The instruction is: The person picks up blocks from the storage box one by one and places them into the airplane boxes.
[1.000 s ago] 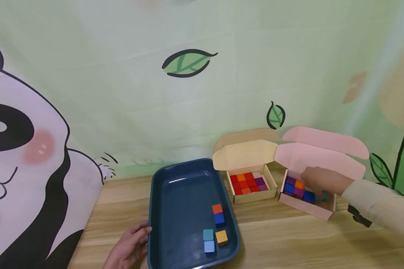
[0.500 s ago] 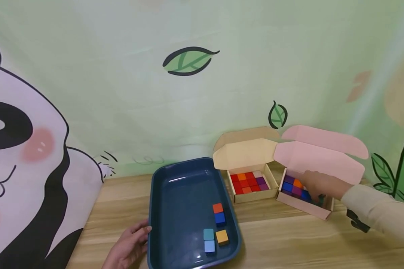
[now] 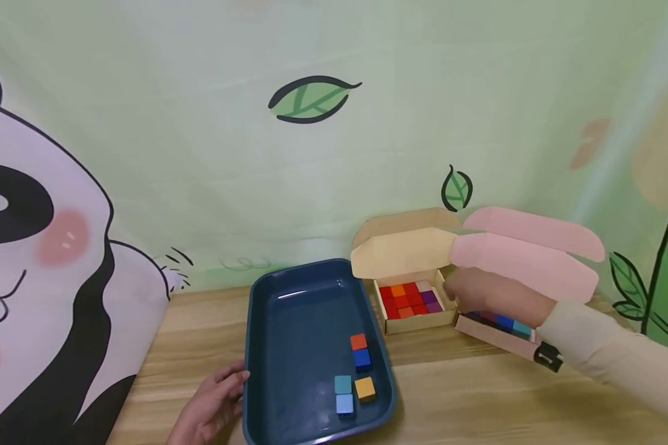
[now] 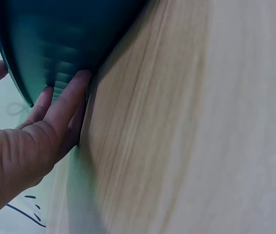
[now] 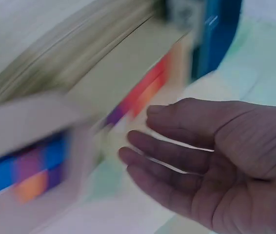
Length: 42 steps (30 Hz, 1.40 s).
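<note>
My left hand [image 3: 211, 402] holds the near left side of a dark blue tray [image 3: 295, 346], thumb at the rim and fingers against the outer wall [image 4: 50, 44]. Inside the tray lie an orange-red cube [image 3: 359, 342], a blue cube [image 3: 362, 358], a teal cube [image 3: 342, 384], a light blue cube [image 3: 344, 403] and a yellow cube [image 3: 365, 389]. Above the pink box [image 3: 495, 338] hovers my right hand [image 3: 495, 296], near the tan box [image 3: 417, 322]. Its fingers [image 5: 167, 151] are loosely bent, with nothing seen between them in the right wrist view.
Red, orange and purple cubes [image 3: 403, 301] fill much of the tan box. Blue, purple, orange and teal cubes [image 5: 30, 165] sit in the pink box, partly hidden by the right arm. Both lids stand raised against the patterned backdrop [image 3: 312, 185]. Beneath everything is a wooden tabletop [image 3: 456, 383].
My right hand has risen out of the pink box and moved left toward the tan box. The left hand and the cubes in the tray stay where they were.
</note>
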{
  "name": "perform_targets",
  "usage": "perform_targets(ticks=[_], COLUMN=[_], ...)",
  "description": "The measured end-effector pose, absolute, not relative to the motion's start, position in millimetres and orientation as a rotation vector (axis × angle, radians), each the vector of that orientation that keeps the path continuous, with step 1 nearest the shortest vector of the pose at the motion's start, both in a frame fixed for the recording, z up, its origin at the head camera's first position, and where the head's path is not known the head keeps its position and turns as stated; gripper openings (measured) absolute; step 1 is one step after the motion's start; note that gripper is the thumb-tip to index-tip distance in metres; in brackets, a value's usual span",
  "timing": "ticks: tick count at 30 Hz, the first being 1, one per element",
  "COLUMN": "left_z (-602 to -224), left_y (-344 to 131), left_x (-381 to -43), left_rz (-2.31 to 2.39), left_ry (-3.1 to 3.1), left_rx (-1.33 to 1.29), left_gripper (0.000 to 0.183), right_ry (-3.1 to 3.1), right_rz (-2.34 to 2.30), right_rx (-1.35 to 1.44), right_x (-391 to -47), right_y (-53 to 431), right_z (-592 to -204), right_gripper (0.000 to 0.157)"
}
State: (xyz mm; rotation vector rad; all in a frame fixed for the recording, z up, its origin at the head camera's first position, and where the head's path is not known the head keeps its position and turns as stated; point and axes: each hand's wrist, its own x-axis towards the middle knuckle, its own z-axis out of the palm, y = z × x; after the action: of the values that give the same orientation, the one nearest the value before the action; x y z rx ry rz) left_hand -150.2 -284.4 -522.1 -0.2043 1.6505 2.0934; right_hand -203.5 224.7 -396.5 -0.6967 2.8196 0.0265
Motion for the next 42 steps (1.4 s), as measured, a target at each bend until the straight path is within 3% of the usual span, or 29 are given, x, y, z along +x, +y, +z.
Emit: perform_targets(ticks=[7,16,21,25,33,42], left_z=[-519,-523,-525,-523,-520,-519], left_y=[-287,-283,-283,-284,-288,-281], left_x=[-150,-148,-148,-149,-149,-149], left_rz=[2.108,2.084,2.085,2.079,2.071,2.088], left_ry=[1.653,1.673,1.676,1.687,1.694,1.72], left_rx=[-0.201,-0.202,-0.209,-0.198,-0.197,-0.251], left_gripper=[0.047,0.057,0.062,0.064,0.061,0.057], right_ry=[2.743,2.362,2.234,2.243,2.189,2.299], right_rz=[-0.091,0.193,0.269,0.258,0.509,0.235], right_rx=[-1.045,-1.482,-1.71,-1.723,-1.773,-1.653], right_x=[-190,-156,-150,-153,-152,-162], right_y=[122,40,25,21,21,31], right_z=[-388,-429,-442,-444,-446,-439], right_gripper=[0.02,0.042,0.034,0.024,0.038,0.036])
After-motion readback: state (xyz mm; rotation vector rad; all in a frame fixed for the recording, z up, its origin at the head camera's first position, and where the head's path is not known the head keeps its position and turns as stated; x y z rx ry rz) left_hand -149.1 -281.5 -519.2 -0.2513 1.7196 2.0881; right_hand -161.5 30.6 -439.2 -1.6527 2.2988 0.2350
